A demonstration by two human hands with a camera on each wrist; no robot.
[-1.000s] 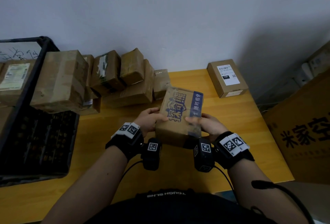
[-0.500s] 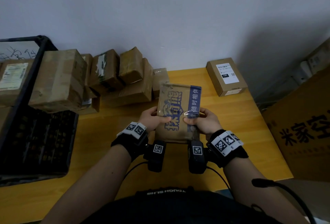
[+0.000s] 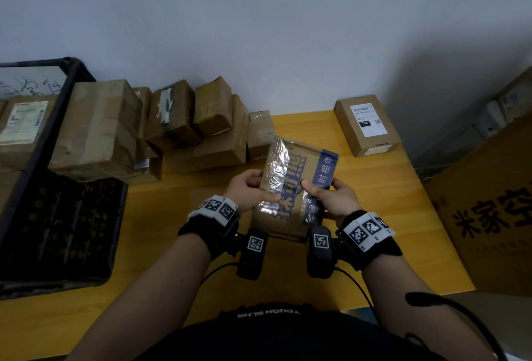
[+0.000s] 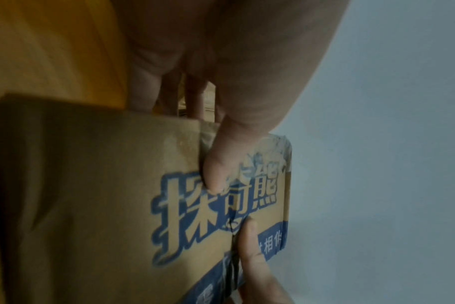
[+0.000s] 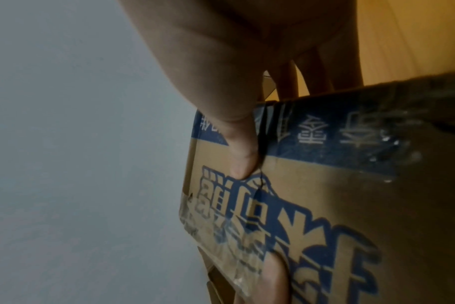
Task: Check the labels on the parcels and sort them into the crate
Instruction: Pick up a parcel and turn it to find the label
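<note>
Both hands grasp the printed parcel above the table, w/ left hand at its 9 o'clock edge, right hand at 3, thumbs on top, fingers curled under. Risk: glossy tape is slick, so the parcel could slip if tilted further. Crate sits at 9 o'clock; stacked parcels at 11, labelled box at 1. Yellow wood top, plain grey wall, dim light.

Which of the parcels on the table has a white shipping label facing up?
The small box standing alone at the far right of the table. Its white barcode label faces up; the stacked boxes by the crate show mostly tape.
</note>
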